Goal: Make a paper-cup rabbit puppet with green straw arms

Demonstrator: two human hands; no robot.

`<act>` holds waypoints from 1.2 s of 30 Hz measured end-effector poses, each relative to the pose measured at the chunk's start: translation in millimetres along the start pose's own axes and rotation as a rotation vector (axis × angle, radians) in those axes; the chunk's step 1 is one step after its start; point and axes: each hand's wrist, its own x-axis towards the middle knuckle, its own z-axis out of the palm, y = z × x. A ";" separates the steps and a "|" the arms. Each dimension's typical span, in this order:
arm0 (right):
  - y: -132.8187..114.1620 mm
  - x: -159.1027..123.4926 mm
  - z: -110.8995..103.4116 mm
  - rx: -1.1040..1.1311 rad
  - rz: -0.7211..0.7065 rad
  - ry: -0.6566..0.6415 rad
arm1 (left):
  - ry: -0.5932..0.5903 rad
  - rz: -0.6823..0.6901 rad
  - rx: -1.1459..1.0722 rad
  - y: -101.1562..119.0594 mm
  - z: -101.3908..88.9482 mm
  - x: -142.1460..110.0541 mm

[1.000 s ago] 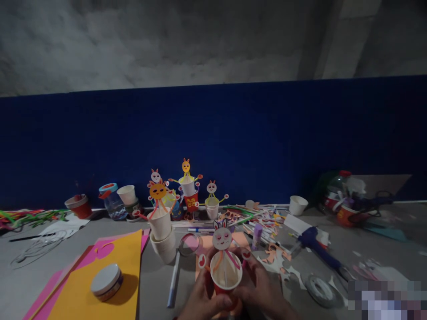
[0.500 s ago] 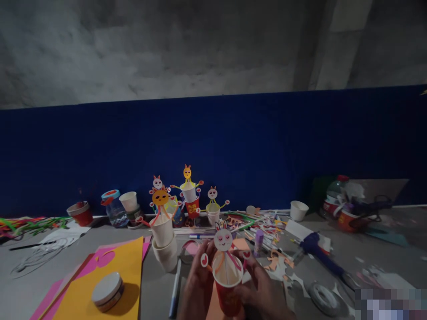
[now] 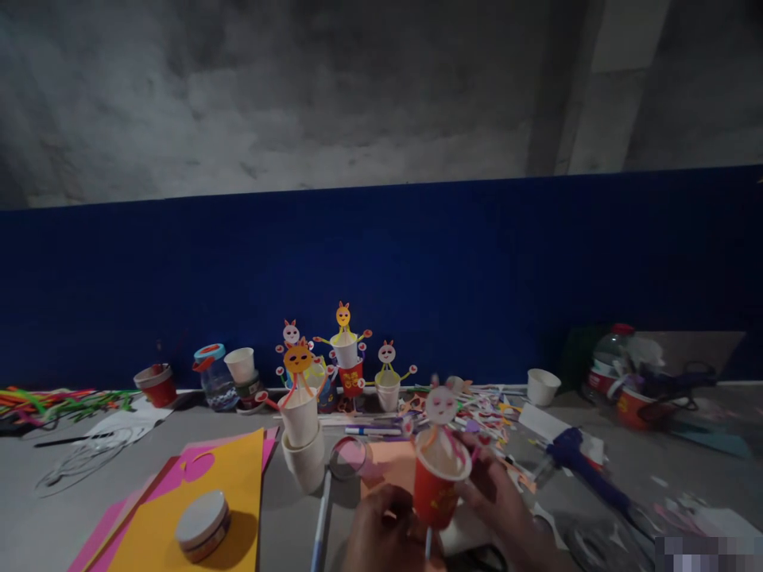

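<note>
A red paper cup (image 3: 437, 492) with a pale interior is held up by my right hand (image 3: 497, 496), its fingers closed round the right side. Out of the cup rises a pale pink rabbit face (image 3: 442, 405) with coloured strip arms and heart-marked paper hands, slightly blurred. A thin white stick (image 3: 428, 543) sticks out below the cup. My left hand (image 3: 386, 528) is curled low beside the cup, its fingers closed at the stick; the exact grip is partly hidden. Orange paper (image 3: 393, 465) lies behind the hands.
Similar cup puppets (image 3: 300, 417) stand left of centre. A white-lidded jar (image 3: 203, 524) sits on yellow paper (image 3: 244, 469). A marker (image 3: 320, 524), a tape roll (image 3: 349, 458), a blue glue gun (image 3: 587, 473) and paper scraps lie around. A blue partition (image 3: 417, 262) rises behind.
The cup has been raised and moved right, and the stick beneath it now shows. My left hand has shifted from the cup's side to below it. The view has turned slightly.
</note>
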 end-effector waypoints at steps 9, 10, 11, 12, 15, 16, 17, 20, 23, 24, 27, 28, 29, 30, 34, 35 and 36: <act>-45.8 54.2 -33.7 -0.186 -0.173 0.314 | 0.217 0.042 0.261 -4.7 -5.6 2.8; -42.8 60.4 -25.9 -0.191 -0.170 0.258 | 0.204 0.038 0.266 -8.4 -4.6 2.4; -38.8 67.6 -16.9 -0.193 -0.173 0.217 | 0.190 0.036 0.270 -12.4 -3.4 2.1; -34.3 75.7 -7.3 -0.192 -0.183 0.185 | 0.178 0.037 0.273 -16.3 -2.4 1.9; -22.2 102.9 18.8 -0.196 -0.219 0.096 | 0.161 0.056 0.284 -24.9 -2.1 3.2; -19.5 111.0 25.8 -0.198 -0.226 0.070 | 0.160 0.068 0.290 -25.9 -3.4 4.1; -17.7 117.8 31.7 -0.199 -0.232 0.042 | 0.160 0.083 0.296 -25.8 -5.4 5.3; -14.9 124.6 44.0 -0.198 -0.231 -0.037 | 0.173 0.142 0.310 -19.7 -14.6 8.0; -10.7 108.9 49.0 -0.188 -0.198 -0.108 | 0.252 0.221 0.309 -9.0 -23.7 8.0; -8.6 99.6 49.2 -0.186 -0.182 -0.130 | 0.297 0.261 0.305 -4.9 -25.5 7.3; -3.9 65.4 46.7 -0.189 -0.127 -0.199 | 0.399 0.385 0.270 8.1 -25.6 3.6; -3.7 53.8 45.1 -0.191 -0.108 -0.227 | 0.393 0.402 0.257 12.6 -24.0 1.9; -4.5 42.9 43.5 -0.194 -0.095 -0.251 | 0.378 0.414 0.254 17.1 -21.8 -0.2; -6.2 33.1 41.8 -0.201 -0.085 -0.277 | 0.367 0.429 0.259 21.2 -19.3 -2.4; -16.7 6.7 35.6 -0.248 -0.049 -0.311 | 0.356 0.548 0.353 32.0 -11.5 -11.1; -19.0 2.9 34.3 -0.262 -0.041 -0.313 | 0.331 0.564 0.363 33.1 -10.9 -12.6; -21.1 -0.1 33.0 -0.273 -0.034 -0.311 | 0.300 0.571 0.367 33.8 -10.9 -13.8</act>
